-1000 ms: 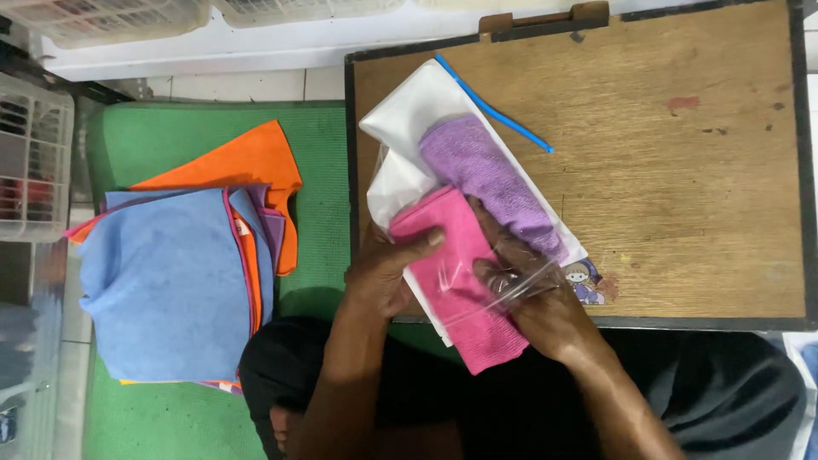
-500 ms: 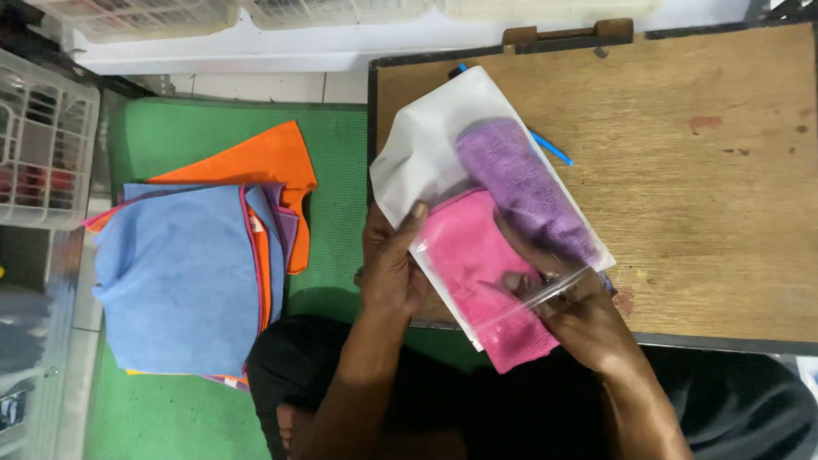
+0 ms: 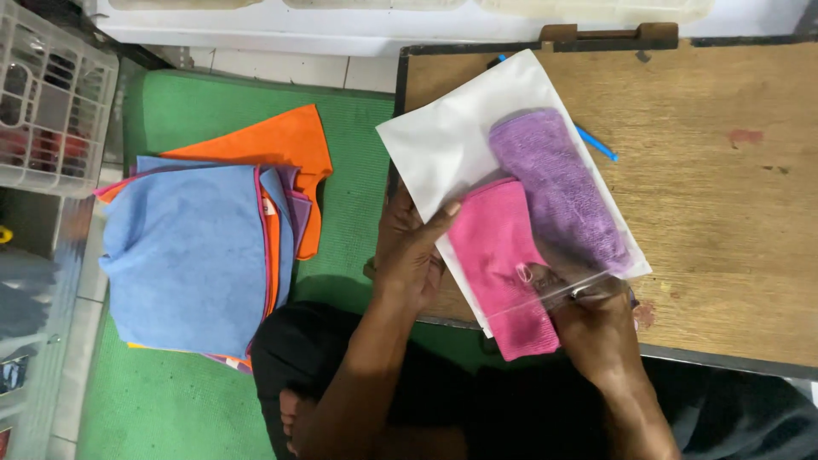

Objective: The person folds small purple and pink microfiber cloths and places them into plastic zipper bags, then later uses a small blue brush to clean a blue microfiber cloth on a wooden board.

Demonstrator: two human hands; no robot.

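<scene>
At the far left of the frame a white wire basket is seen, and beside it a stack of cloths, blue on top with orange beneath, is spread on the green mat. Compared with half a second ago, the clear plastic bag is drawn further up onto the wooden bench, and the pink cloth is pushed deeper into it, so that less of its lower end is left outside the mouth; the insertion is judged nearly done. The left hand is laid against the bag's left edge, its fingers closed on that edge with the thumb on the film. In the centre of the frame the purple cloth is lodged fully inside the bag, just beside the pink one. The right hand is closed on the bag's open lower edge, pinching the film. The bag's left corner overhangs the bench edge above the mat, while bare wood is left to the right, save for a blue pen partly hidden beneath the bag.
</scene>
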